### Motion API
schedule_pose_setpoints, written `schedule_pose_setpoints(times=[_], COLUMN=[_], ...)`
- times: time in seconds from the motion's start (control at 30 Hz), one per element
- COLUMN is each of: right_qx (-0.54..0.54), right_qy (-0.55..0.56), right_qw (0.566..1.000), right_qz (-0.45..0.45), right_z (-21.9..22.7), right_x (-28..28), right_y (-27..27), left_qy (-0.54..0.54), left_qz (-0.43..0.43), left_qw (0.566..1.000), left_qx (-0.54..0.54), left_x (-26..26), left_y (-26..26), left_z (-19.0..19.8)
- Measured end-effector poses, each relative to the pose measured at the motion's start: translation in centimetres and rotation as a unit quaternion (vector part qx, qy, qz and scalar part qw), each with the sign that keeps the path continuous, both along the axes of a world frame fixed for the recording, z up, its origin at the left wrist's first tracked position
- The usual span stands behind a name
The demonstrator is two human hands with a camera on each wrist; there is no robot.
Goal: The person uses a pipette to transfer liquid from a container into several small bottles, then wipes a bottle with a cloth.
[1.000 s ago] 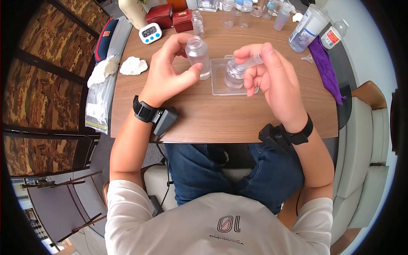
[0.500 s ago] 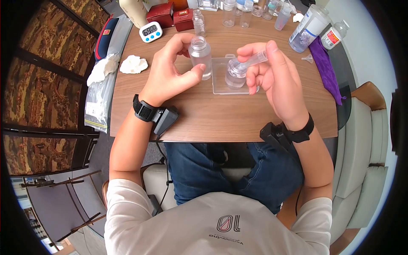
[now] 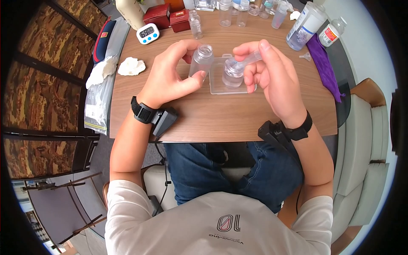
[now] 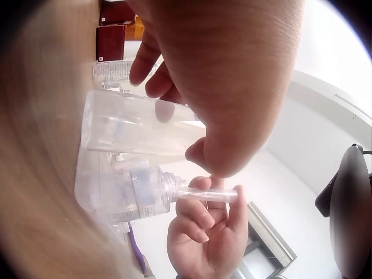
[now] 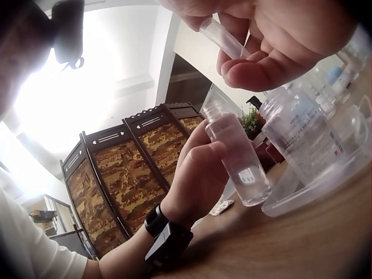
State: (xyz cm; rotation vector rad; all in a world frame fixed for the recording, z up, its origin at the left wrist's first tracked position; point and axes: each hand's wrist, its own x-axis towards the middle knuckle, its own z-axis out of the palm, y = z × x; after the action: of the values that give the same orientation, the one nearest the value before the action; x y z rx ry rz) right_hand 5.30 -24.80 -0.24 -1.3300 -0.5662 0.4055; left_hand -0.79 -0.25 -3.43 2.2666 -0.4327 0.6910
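Observation:
My left hand (image 3: 172, 76) grips a clear open-necked bottle (image 3: 200, 63) between thumb and fingers, its neck leaning right and its base close over the table. Some clear liquid shows low inside this bottle in the right wrist view. My right hand (image 3: 278, 85) pinches a short clear plastic tube (image 4: 206, 195) by its upper end. The tube's lower end is at the mouth of a second, wider clear bottle (image 3: 232, 79) with printing on its side. That bottle stands upright on a shallow clear plastic tray (image 3: 229, 92), with liquid in it.
Crumpled white tissue (image 3: 131, 66) and a digital timer (image 3: 148, 33) lie to the left. Red boxes (image 3: 180, 20) and several small clear bottles line the back. At the right are a large clear bottle (image 3: 304, 27), a small funnel (image 3: 305, 56) and a purple cloth (image 3: 325, 68).
The bottle in my left hand has gone from nearly upright to leaning right, its mouth shifting right and a little nearer me. My right hand and the tube stay almost still.

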Motion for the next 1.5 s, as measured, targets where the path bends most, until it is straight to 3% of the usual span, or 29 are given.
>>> schedule_pose_setpoints(times=[0.2, 0.3, 0.6, 0.7, 0.77, 1.23, 1.3, 1.5], right_qx=[0.002, 0.022, 0.183, 0.221, 0.236, 0.189, 0.19, 0.188], right_qy=[-0.011, -0.029, -0.064, -0.118, -0.144, -0.099, -0.098, -0.101], right_qw=[1.0, 0.998, 0.977, 0.967, 0.96, 0.977, 0.977, 0.977], right_qz=[-0.003, -0.05, -0.087, -0.044, 0.037, -0.001, -0.002, 0.001], right_z=[0.1, 1.2, 3.5, 3.0, 2.5, 2.0, 2.0, 2.0], right_x=[0.1, -0.4, 0.2, 0.6, 1.0, 0.0, -0.1, 0.0], right_y=[-0.3, -0.6, -4.2, -4.5, -4.3, -2.9, -2.8, -2.8], left_qy=[0.015, 0.039, 0.03, 0.026, 0.027, 0.036, 0.063, 0.079], left_qz=[-0.024, -0.035, -0.048, -0.049, -0.049, -0.05, -0.04, -0.035], left_qw=[1.0, 0.998, 0.998, 0.998, 0.998, 0.998, 0.997, 0.995], left_qx=[0.009, 0.023, 0.028, 0.029, 0.029, 0.027, -0.024, -0.04], left_x=[-0.2, -0.3, -0.2, -0.1, -0.1, -0.1, -0.2, -0.2], left_y=[-0.1, -0.3, -0.7, -0.8, -0.9, -0.8, -1.0, -1.0], left_z=[0.1, 0.4, 0.3, 0.3, 0.4, 0.2, 0.2, 0.2])
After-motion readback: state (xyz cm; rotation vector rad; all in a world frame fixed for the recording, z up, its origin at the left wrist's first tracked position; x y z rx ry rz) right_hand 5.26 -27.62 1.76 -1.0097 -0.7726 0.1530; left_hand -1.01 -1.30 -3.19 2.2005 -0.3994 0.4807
